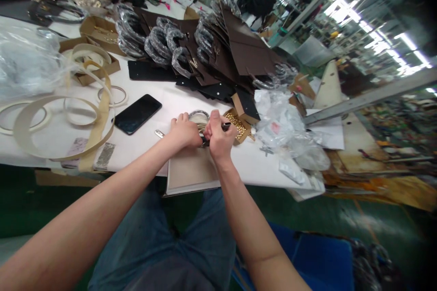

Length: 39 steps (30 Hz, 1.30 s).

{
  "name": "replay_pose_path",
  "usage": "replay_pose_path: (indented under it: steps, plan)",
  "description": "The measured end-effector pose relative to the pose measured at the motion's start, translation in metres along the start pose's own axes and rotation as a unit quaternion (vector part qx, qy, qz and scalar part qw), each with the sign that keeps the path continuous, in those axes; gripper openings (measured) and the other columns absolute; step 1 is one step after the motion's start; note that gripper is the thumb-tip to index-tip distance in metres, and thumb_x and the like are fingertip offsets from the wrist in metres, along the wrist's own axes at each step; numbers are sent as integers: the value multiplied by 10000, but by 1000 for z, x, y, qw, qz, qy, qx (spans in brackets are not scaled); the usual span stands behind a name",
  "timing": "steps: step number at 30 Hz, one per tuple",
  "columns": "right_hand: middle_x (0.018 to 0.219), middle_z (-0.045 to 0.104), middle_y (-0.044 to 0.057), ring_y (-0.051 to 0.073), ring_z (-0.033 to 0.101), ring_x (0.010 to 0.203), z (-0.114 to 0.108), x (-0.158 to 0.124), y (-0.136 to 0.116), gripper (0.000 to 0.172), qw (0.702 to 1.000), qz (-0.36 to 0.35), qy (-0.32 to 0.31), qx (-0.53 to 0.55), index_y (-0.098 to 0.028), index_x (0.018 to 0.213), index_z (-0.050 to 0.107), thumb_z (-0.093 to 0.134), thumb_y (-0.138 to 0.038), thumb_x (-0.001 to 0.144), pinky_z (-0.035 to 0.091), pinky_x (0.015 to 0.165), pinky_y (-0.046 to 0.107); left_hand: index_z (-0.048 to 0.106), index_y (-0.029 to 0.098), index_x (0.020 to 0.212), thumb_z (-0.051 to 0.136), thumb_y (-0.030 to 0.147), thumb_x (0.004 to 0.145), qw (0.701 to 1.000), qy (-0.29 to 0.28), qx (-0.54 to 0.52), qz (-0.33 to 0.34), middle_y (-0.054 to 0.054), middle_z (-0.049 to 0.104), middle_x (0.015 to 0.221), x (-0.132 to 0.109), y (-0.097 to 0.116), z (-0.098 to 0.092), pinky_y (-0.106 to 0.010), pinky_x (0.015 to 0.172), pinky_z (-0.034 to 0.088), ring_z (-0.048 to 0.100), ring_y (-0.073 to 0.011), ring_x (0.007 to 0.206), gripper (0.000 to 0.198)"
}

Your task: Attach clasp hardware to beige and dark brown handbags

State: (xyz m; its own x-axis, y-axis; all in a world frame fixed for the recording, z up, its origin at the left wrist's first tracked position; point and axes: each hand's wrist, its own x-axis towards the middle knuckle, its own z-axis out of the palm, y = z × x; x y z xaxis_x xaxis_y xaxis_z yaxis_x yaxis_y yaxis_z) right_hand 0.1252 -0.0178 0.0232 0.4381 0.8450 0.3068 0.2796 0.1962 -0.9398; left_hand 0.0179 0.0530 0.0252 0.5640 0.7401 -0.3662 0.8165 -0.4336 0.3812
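Note:
A flat beige panel point(193, 170) lies at the table's front edge, with a plastic-wrapped ring-shaped handle point(198, 112) at its far end. My left hand point(184, 132) is closed over the panel's far left part, pressing it down, its fingers curled and partly hidden. Closed in a fist, my right hand point(220, 138) grips a black-handled tool point(226, 126), whose end shows past the thumb. The tool's working end is hidden between my hands, near the base of the handle. Right beside my right hand stands a small cardboard box of gold-coloured metal pieces point(238, 126).
Dark brown panels point(249, 50) with plastic-wrapped handles are piled at the back. A black phone point(138, 113) and rolls of tape point(30, 118) lie to the left. Crumpled clear plastic bags point(283, 122) lie on the right. A small metal piece point(159, 133) is near my left hand.

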Motion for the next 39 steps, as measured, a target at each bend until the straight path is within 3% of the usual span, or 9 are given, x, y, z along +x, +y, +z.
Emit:
replay_pose_path:
  steps: [4,9,14,18,23,27,30,35,39]
  plan:
    - [559,475,-41,119,449,481,0,6,3,678,999,24,-17,43,-244,661,522,698,-776,1043,366,456,279,829,227,1284,766,413,767,1000,-20,-3,-12,-194,521,1607,2,0,-4,-549,1248,430,474,-420,1487,553]
    - [537,305,-82,87,247,401,-17,2,5,724,987,60,46,144,-260,646,355,711,-750,1043,184,362,272,865,255,1206,723,392,798,1000,8,-18,-6,-178,551,1571,0,-5,2,-556,1235,457,494,-411,1468,453]
    - [546,340,-66,95,334,406,-14,-12,2,710,989,22,57,138,-261,641,385,710,-739,1053,261,373,273,874,255,1200,708,401,826,1000,10,-21,-11,-184,549,1554,-2,-4,3,-572,1230,454,501,-420,1464,435]
    - [534,358,-60,102,370,404,-6,-6,3,714,993,51,40,99,-268,644,394,686,-784,1043,282,369,274,878,254,1182,689,452,853,999,21,-34,-1,-183,543,1550,-4,-7,4,-573,1241,441,499,-420,1468,428]
    - [514,376,-74,90,348,388,17,33,22,735,982,175,49,50,-278,661,352,730,-814,993,269,336,249,870,271,1204,684,436,841,999,20,-40,21,-181,546,1542,-2,-12,8,-581,1244,437,485,-422,1483,440]
    - [503,454,-52,85,366,389,40,65,42,699,952,304,18,-22,-268,655,430,815,-757,974,259,318,226,856,314,1259,691,436,819,999,16,-40,32,-162,539,1560,-3,-15,10,-601,1258,423,486,-425,1480,485]
    - [518,438,-69,67,326,395,34,72,40,698,938,347,-9,11,-257,674,441,858,-747,944,223,318,210,858,327,1240,694,434,798,998,12,-41,39,-139,554,1541,-4,-17,10,-573,1267,423,502,-407,1464,483]
    - [553,246,-110,69,192,417,-12,44,15,789,968,198,43,150,-271,680,277,775,-817,956,184,331,229,880,330,1163,709,424,750,999,11,-45,25,-123,557,1534,-3,-18,11,-540,1267,418,511,-398,1438,457]
    - [577,268,-79,87,234,418,-20,8,5,742,984,66,86,142,-260,662,300,669,-776,1048,218,353,255,888,306,1168,701,414,749,998,20,-52,15,-135,566,1521,-3,-17,12,-525,1271,415,516,-397,1432,471]
